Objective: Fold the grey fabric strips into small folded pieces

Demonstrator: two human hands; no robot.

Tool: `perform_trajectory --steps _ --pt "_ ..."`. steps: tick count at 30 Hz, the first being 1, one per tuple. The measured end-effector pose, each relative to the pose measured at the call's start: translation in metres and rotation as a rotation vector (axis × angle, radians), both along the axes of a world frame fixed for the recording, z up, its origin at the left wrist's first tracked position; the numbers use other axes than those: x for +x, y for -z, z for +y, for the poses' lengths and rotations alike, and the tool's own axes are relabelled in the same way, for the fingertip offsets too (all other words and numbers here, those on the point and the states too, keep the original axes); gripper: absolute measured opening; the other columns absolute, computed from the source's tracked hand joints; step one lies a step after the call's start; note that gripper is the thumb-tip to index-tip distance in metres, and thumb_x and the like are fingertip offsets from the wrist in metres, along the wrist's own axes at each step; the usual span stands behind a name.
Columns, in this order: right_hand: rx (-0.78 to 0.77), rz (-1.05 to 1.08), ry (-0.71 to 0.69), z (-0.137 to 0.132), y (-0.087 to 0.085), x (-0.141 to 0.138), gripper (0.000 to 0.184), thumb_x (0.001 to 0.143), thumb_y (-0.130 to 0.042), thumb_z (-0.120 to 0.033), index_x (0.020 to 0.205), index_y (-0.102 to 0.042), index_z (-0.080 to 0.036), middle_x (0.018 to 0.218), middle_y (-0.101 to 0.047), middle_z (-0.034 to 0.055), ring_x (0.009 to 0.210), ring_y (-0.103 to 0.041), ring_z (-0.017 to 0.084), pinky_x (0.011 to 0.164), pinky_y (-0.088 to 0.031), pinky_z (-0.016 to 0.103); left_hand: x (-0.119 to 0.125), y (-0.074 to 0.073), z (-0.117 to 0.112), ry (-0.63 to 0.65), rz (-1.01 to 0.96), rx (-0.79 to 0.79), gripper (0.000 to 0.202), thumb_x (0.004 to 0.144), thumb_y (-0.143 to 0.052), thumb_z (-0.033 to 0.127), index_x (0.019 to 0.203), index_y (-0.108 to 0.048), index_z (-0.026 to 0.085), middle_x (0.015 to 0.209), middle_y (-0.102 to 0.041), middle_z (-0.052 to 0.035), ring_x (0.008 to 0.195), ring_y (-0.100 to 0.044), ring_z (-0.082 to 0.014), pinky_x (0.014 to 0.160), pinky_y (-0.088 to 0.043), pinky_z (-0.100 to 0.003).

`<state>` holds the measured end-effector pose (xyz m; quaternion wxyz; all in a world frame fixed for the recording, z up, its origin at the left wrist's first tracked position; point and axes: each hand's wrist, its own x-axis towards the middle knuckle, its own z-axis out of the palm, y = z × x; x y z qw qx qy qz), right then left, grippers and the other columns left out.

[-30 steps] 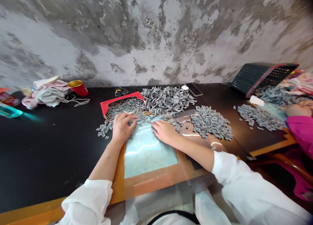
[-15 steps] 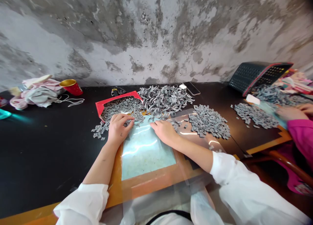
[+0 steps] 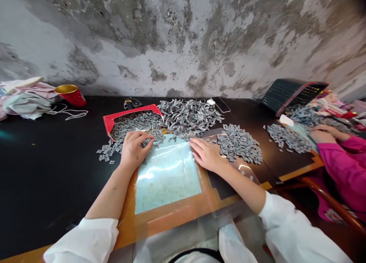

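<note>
While the hands sit apart | left hand (image 3: 134,150) curled at grey fabric tags (image 3: 134,126) spilling from a red tray (image 3: 107,121), grip unclear | right hand (image 3: 206,154) flat beside a clear plastic sheet (image 3: 167,179) | risk: a careless sweep could scatter tags.

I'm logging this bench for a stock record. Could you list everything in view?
wall: one, mottled grey, behind the table
table: one, black, across the view
cup: one, red with gold inside, back left
cloth pile: one, pink and pale, far left
tray: one, red-edged, back centre
small pieces: many, grey, in the tray and in heaps on the right
strips: a heap, grey, back centre
basket: one, black with red rim, back right
phone: one, dark, back edge
sheet: one, clear over pale blue, front centre
co-worker's hand: two, pink sleeves, far right
left hand: one, by the tray
right hand: one, on the sheet's edge
</note>
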<state>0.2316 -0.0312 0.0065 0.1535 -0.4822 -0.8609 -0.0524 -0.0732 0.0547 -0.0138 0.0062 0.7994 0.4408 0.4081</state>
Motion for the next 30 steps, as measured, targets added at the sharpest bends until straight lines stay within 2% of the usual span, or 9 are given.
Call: perform_trajectory --steps 2,5,10,12,15,17,21,25,30 --pt "-0.040 -0.015 -0.075 0.015 0.005 -0.014 0.050 0.094 -0.046 -0.030 0.140 -0.044 -0.010 0.147 -0.042 0.0144 0.137 -0.037 0.027 0.116 -0.031 0.045 -0.001 0.000 -0.001 0.012 0.005 -0.001 0.014 0.085 -0.061 0.027 0.091 -0.073 0.024 0.093 -0.069 -0.0043 0.093 -0.059 -0.0221 0.091 -0.042 -0.037" --pt "-0.123 -0.022 -0.085 0.021 0.013 -0.018 0.053 0.095 -0.045 -0.035 0.142 -0.042 -0.010 0.147 -0.043 0.0148 0.139 -0.036 0.027 0.116 -0.032 0.045 -0.007 -0.001 0.000 0.005 -0.008 0.027 0.013 0.084 -0.062 0.027 0.090 -0.073 0.023 0.092 -0.069 -0.0047 0.091 -0.059 -0.0217 0.089 -0.043 -0.037" --pt "-0.183 -0.014 -0.064 -0.012 0.015 0.022 0.063 0.095 -0.044 -0.044 0.149 -0.030 -0.013 0.151 -0.038 0.0139 0.141 -0.033 0.027 0.115 -0.034 0.046 -0.012 -0.001 0.003 -0.025 -0.017 0.055 0.013 0.084 -0.063 0.027 0.090 -0.073 0.023 0.090 -0.068 -0.0047 0.089 -0.059 -0.0220 0.089 -0.043 -0.037" --pt "-0.170 -0.010 -0.018 -0.027 0.011 0.039 0.060 0.095 -0.046 -0.042 0.147 -0.034 -0.015 0.146 -0.045 0.0137 0.137 -0.040 0.027 0.111 -0.039 0.047 -0.012 -0.002 0.003 -0.035 -0.029 0.063 0.013 0.084 -0.063 0.026 0.090 -0.073 0.023 0.090 -0.068 -0.0047 0.089 -0.059 -0.0216 0.089 -0.043 -0.037" --pt "-0.050 0.024 0.022 -0.031 0.002 0.045 0.039 0.094 -0.050 -0.030 0.131 -0.056 -0.020 0.133 -0.057 0.0112 0.125 -0.050 0.027 0.107 -0.042 0.049 -0.011 -0.002 0.004 -0.047 -0.036 0.048 0.013 0.084 -0.063 0.027 0.091 -0.074 0.022 0.091 -0.068 -0.0048 0.090 -0.059 -0.0216 0.089 -0.043 -0.037" --pt "0.021 0.073 0.029 -0.019 -0.005 0.033 0.032 0.092 -0.049 -0.019 0.120 -0.064 -0.021 0.123 -0.063 0.0092 0.115 -0.055 0.024 0.103 -0.045 0.045 -0.013 -0.001 0.005 -0.076 -0.033 0.029 0.015 0.085 -0.062 0.029 0.092 -0.074 0.022 0.091 -0.067 -0.0050 0.091 -0.058 -0.0221 0.090 -0.042 -0.038" --pt "0.036 0.103 -0.128 0.030 -0.011 -0.020 0.038 0.089 -0.048 -0.007 0.118 -0.065 -0.025 0.116 -0.067 0.0044 0.111 -0.054 0.020 0.099 -0.046 0.041 -0.016 0.001 0.005 -0.150 0.039 -0.025 0.026 0.086 -0.061 0.038 0.105 -0.073 0.026 0.102 -0.063 -0.0070 0.098 -0.055 -0.0246 0.093 -0.041 -0.041" --pt "0.031 0.058 -0.165 0.075 -0.006 -0.062 0.027 0.088 -0.059 -0.022 0.114 -0.067 -0.023 0.122 -0.062 0.0073 0.115 -0.050 0.023 0.100 -0.042 0.042 -0.009 -0.001 -0.001 -0.082 0.187 -0.089 0.035 0.084 -0.061 0.047 0.114 -0.069 0.032 0.115 -0.058 -0.0080 0.107 -0.051 -0.0279 0.098 -0.038 -0.045" --pt "0.008 0.128 -0.139 0.086 0.001 -0.071 0.015 0.089 -0.059 -0.024 0.091 -0.073 -0.021 0.107 -0.068 0.0075 0.108 -0.053 0.023 0.095 -0.042 0.041 0.004 -0.001 -0.006 -0.058 0.293 -0.070 0.030 0.088 -0.057 0.041 0.114 -0.070 0.033 0.119 -0.059 -0.0085 0.108 -0.050 -0.0297 0.092 -0.040 -0.045"
